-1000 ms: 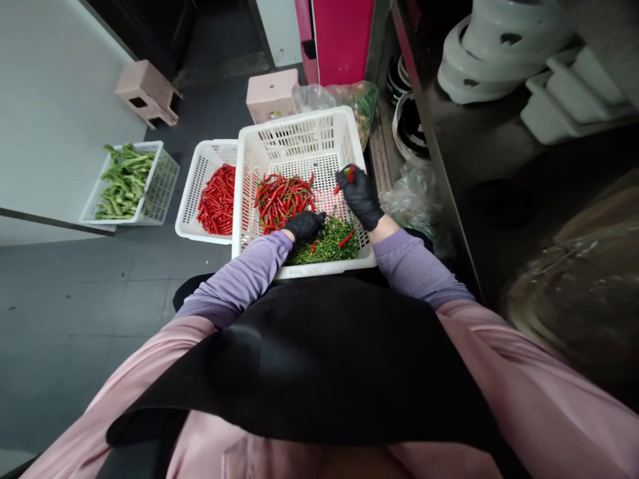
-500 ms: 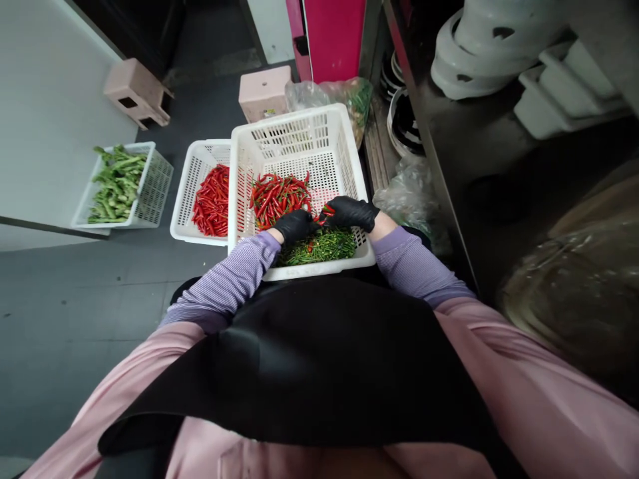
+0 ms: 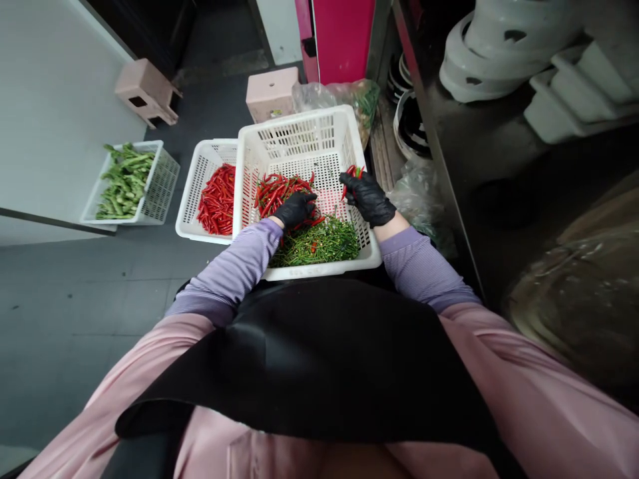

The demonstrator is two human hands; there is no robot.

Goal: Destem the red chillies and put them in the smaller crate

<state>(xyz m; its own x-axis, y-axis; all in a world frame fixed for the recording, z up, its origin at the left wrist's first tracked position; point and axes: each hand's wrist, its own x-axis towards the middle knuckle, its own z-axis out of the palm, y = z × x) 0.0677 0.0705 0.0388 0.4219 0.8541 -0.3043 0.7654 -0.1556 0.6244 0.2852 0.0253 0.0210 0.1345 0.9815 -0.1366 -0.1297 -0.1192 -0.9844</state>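
In front of me is a large white plastic basket (image 3: 299,118) with slatted sides. In it lie a heap of red chillies (image 3: 279,189) and, nearer me, a pile of green chilli stems (image 3: 324,243) with a bit of red among them. My right hand (image 3: 372,199), in a black glove, is raised by the basket's right wall, its fingers closed on a few red chillies (image 3: 352,175). My left hand (image 3: 294,210), also black-gloved, rests at the near edge of the chilli heap. Its fingers are bent together, and what they pinch is hidden.
Left of the basket stands a smaller white basket (image 3: 187,206) of red chillies. Farther left is a basket of green vegetables (image 3: 124,183). Pink stools (image 3: 272,90) and a plastic bag (image 3: 319,96) are behind. A metal shelf (image 3: 434,143) borders the right.
My hands, close together over the stems before, have parted. The right moved up and right with red chillies; the left shifted slightly up to the chilli heap.
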